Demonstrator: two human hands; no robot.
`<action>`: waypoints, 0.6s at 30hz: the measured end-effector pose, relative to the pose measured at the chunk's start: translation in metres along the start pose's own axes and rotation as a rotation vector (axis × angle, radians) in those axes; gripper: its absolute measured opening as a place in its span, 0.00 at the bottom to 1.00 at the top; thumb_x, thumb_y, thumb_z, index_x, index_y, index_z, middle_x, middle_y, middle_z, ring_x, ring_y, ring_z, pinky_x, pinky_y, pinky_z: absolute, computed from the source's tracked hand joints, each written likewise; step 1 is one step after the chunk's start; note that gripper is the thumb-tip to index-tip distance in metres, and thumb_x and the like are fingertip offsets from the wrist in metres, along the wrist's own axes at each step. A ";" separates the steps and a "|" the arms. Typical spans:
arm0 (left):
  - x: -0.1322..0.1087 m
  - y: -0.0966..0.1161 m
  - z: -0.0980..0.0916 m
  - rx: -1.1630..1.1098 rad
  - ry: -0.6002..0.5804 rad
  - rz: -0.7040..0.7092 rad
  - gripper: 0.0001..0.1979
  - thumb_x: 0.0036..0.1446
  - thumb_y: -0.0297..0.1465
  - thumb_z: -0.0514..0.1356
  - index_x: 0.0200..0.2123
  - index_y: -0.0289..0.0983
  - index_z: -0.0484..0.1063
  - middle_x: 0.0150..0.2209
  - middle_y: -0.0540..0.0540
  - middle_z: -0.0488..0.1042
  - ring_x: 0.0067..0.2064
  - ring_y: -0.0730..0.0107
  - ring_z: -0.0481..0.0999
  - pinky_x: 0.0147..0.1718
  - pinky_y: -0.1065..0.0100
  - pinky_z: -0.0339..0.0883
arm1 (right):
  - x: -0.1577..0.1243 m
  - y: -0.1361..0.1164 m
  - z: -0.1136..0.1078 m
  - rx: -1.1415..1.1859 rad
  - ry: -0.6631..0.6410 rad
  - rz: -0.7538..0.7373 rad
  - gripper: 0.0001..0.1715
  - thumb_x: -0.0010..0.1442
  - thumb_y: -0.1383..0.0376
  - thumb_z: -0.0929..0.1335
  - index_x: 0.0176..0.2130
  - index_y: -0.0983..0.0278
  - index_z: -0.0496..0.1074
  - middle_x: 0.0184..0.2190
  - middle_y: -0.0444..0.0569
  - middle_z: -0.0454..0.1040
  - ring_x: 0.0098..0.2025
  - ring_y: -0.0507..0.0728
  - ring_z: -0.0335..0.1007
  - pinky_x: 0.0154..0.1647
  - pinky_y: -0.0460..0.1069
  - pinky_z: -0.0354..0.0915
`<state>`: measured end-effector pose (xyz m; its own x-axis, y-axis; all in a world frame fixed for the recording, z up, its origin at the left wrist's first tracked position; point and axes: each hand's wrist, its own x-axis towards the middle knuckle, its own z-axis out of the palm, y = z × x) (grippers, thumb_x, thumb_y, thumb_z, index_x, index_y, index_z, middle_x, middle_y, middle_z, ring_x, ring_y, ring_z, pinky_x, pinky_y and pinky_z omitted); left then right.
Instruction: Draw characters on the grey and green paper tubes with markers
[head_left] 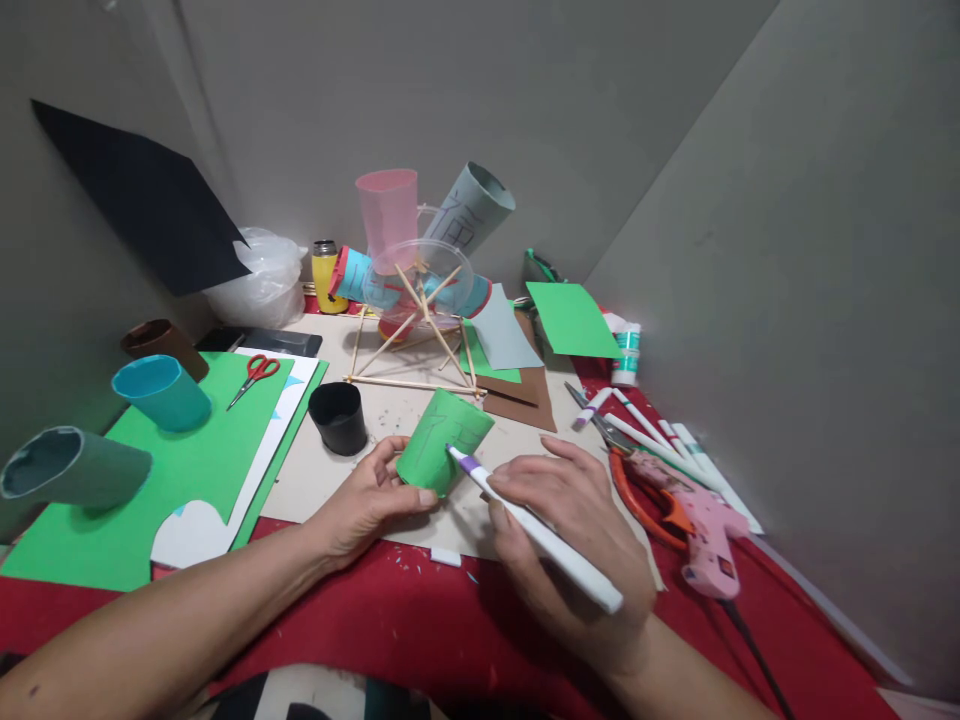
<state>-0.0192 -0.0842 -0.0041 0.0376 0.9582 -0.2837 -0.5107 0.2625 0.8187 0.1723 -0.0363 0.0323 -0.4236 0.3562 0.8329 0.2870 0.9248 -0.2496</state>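
My left hand (382, 492) grips a green paper cup (431, 455) at its lower end, tilting it above the board. Thin dark strokes mark the cup's side. In my right hand (570, 530) is a white marker (555, 545) with a purple band, its tip at the cup's marked surface. A black paper cup (337, 418) stands just left of my left hand. Below the green cup lies a small white marker cap (446, 557) at the front of the board.
Behind stands a stick-framed wheel (421, 320) carrying pink, grey and blue cups. Green sheets (187, 490) with paper cups and red scissors (255, 375) lie left. At right are a pink glue gun (709, 540), orange-handled scissors (626, 490) and several markers (697, 450).
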 end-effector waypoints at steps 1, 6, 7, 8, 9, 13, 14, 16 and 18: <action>0.000 0.000 0.000 0.003 0.002 -0.001 0.33 0.42 0.30 0.75 0.50 0.36 0.65 0.42 0.46 0.76 0.40 0.69 0.74 0.44 0.66 0.63 | 0.000 0.000 0.000 -0.003 -0.002 0.001 0.11 0.59 0.75 0.68 0.43 0.64 0.71 0.32 0.46 0.79 0.36 0.56 0.77 0.54 0.60 0.66; -0.001 0.001 0.001 0.015 0.006 -0.006 0.33 0.42 0.30 0.75 0.50 0.37 0.65 0.41 0.46 0.76 0.39 0.70 0.74 0.43 0.67 0.63 | -0.002 0.002 0.001 -0.008 -0.024 0.000 0.12 0.60 0.74 0.67 0.44 0.63 0.71 0.32 0.46 0.79 0.36 0.57 0.77 0.54 0.61 0.65; -0.001 0.001 0.001 0.014 0.005 -0.005 0.33 0.42 0.30 0.75 0.49 0.37 0.65 0.41 0.46 0.76 0.39 0.70 0.74 0.43 0.67 0.63 | -0.002 0.002 0.001 -0.008 -0.028 0.001 0.12 0.60 0.74 0.67 0.44 0.63 0.71 0.32 0.46 0.79 0.36 0.57 0.77 0.54 0.61 0.65; -0.001 0.001 0.001 0.012 0.006 -0.003 0.33 0.42 0.30 0.75 0.49 0.37 0.65 0.41 0.46 0.76 0.39 0.70 0.74 0.43 0.67 0.63 | -0.001 0.002 0.001 -0.007 -0.033 0.002 0.12 0.60 0.74 0.67 0.44 0.63 0.71 0.31 0.46 0.79 0.36 0.57 0.77 0.54 0.61 0.65; -0.001 0.001 0.001 0.011 0.008 -0.001 0.33 0.41 0.30 0.76 0.49 0.37 0.65 0.41 0.46 0.76 0.40 0.70 0.74 0.43 0.67 0.63 | -0.001 0.002 0.001 -0.003 -0.036 0.003 0.11 0.60 0.74 0.67 0.43 0.64 0.71 0.31 0.46 0.79 0.36 0.57 0.77 0.54 0.61 0.65; 0.000 0.000 0.000 0.009 0.006 0.005 0.32 0.42 0.31 0.76 0.49 0.37 0.66 0.41 0.46 0.77 0.40 0.69 0.74 0.44 0.66 0.64 | 0.001 0.000 -0.001 0.013 -0.052 0.012 0.10 0.60 0.74 0.67 0.42 0.63 0.70 0.30 0.45 0.78 0.34 0.56 0.77 0.54 0.60 0.64; 0.000 0.000 0.000 0.006 0.004 0.006 0.32 0.42 0.31 0.76 0.49 0.37 0.66 0.41 0.46 0.77 0.40 0.69 0.74 0.44 0.66 0.64 | 0.001 -0.001 -0.001 0.014 -0.054 0.013 0.10 0.60 0.74 0.67 0.41 0.62 0.70 0.30 0.44 0.78 0.34 0.55 0.77 0.54 0.60 0.64; 0.000 0.000 -0.001 -0.008 0.000 0.007 0.32 0.42 0.30 0.75 0.49 0.37 0.66 0.42 0.46 0.77 0.41 0.68 0.75 0.46 0.66 0.64 | 0.001 -0.002 -0.001 0.019 -0.056 0.018 0.10 0.59 0.74 0.66 0.40 0.62 0.70 0.29 0.44 0.78 0.33 0.55 0.77 0.53 0.60 0.65; 0.000 0.000 -0.001 -0.022 -0.004 0.003 0.31 0.42 0.30 0.75 0.49 0.38 0.66 0.43 0.45 0.77 0.42 0.67 0.75 0.47 0.65 0.64 | 0.001 -0.002 -0.001 0.030 -0.061 0.021 0.10 0.58 0.74 0.67 0.40 0.62 0.71 0.29 0.43 0.78 0.33 0.55 0.77 0.53 0.60 0.65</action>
<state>-0.0200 -0.0842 -0.0046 0.0391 0.9594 -0.2793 -0.5296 0.2569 0.8084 0.1717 -0.0377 0.0342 -0.4693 0.3818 0.7962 0.2705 0.9205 -0.2820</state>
